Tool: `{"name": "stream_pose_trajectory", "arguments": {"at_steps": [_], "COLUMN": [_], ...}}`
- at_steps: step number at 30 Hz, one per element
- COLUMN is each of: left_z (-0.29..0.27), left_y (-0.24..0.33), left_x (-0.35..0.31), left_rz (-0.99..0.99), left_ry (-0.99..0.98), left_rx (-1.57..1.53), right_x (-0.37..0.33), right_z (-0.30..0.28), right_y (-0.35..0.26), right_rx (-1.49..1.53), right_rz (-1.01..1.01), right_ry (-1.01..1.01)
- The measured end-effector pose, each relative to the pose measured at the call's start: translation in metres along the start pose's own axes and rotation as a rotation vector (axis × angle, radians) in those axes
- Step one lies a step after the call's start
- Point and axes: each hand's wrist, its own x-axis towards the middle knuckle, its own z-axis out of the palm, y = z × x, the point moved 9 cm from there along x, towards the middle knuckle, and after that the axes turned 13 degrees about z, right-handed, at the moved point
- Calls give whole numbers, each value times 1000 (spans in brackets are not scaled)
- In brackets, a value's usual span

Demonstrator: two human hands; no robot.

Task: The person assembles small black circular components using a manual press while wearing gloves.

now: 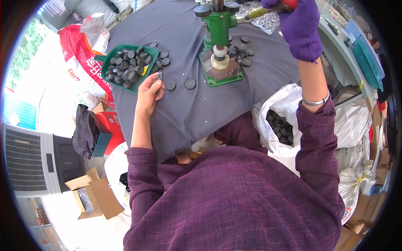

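My bare left hand pinches a small black disc, held on edge just right of a green scoop heaped with similar discs. Two loose discs lie flat on the grey cloth to the right of that hand. Beyond them stands a green hand press, its ram down over a pale round seat on the base plate. I cannot tell whether a disc sits under the ram. In a purple knitted glove, my right hand is closed around the red-ended lever at the press's upper right.
More black discs are piled behind and right of the press. A white sack of discs stands below the table's right edge. Clear bags of small metal parts lie at the back. A cardboard box sits on the floor at left.
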Motion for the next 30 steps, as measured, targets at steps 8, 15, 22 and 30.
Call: {"name": "stream_pose_trajectory", "arguments": {"at_steps": [8, 15, 22, 30], "left_z": [5, 50, 41, -95], "left_y": [27, 2, 42, 102], "left_x": [17, 37, 31, -41], "left_rz": [93, 141, 405, 427], "left_ry": [52, -102, 145, 942], "left_rx": [1405, 1319, 1267, 1308], "right_x": [-1, -4, 5, 2], "right_z": [2, 7, -3, 2], "right_y": [-6, -4, 1, 3], "right_rx": [-68, -48, -60, -43], "right_rz": [-73, -38, 23, 33], "right_ry": [-32, 0, -70, -75]}}
